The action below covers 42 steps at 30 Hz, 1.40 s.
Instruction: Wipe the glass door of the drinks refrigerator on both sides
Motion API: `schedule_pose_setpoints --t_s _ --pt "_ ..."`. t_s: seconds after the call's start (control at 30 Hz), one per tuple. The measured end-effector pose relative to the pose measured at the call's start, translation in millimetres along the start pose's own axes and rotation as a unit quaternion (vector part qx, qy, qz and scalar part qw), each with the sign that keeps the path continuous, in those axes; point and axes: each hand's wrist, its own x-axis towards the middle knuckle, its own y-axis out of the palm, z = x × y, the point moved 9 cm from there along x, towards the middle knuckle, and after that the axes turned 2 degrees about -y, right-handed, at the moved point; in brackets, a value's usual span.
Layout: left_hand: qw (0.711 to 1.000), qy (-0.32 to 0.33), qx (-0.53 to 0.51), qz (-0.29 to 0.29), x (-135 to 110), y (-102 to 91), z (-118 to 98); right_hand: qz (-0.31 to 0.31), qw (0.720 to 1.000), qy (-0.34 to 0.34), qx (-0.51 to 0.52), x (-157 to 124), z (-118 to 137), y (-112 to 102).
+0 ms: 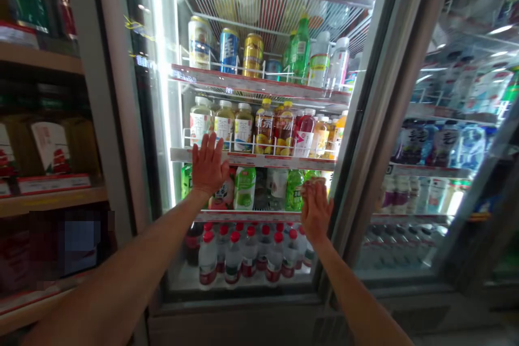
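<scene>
My left hand point(208, 167) is raised with its fingers stretched out, palm toward the glass door point(141, 97) of a lit drinks fridge. It looks flat against the glass, in front of the shelf edge with bottled teas point(243, 127), and holds nothing. Toward the door's right side, my right hand point(317, 213) presses a small crumpled cloth point(313, 184) to the glass, its fingers over it. Green bottles point(294, 190) stand behind the glass near that hand. Most of the cloth is hidden under the fingers.
Cans point(252, 55) and more bottles fill the upper shelves. Red-capped water bottles point(233, 258) stand at the bottom. A metal door frame point(385, 102) runs along the right, with another drinks fridge point(430, 173) beyond. Wooden shelves point(60, 194) with large bottles are at left.
</scene>
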Motion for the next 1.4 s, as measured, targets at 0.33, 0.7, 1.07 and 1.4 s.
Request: schedule_pose_setpoints --t_s 0.33,0.7,1.07,1.4 --pt "1.000 -0.009 0.005 0.010 0 1.1 1 0.051 0.994 -0.081 0.043 -10 22 9" --pt "1.000 -0.002 0.015 0.002 -1 1.1 0 0.088 0.987 -0.123 0.048 -25 36 12" --pt "1.000 -0.017 0.007 0.017 -2 1.9 -1 0.082 0.986 -0.139 0.052 -21 41 11" --pt "1.000 -0.014 0.006 0.011 -18 0.6 -3 0.043 0.998 0.031 -0.024 -50 -33 5"
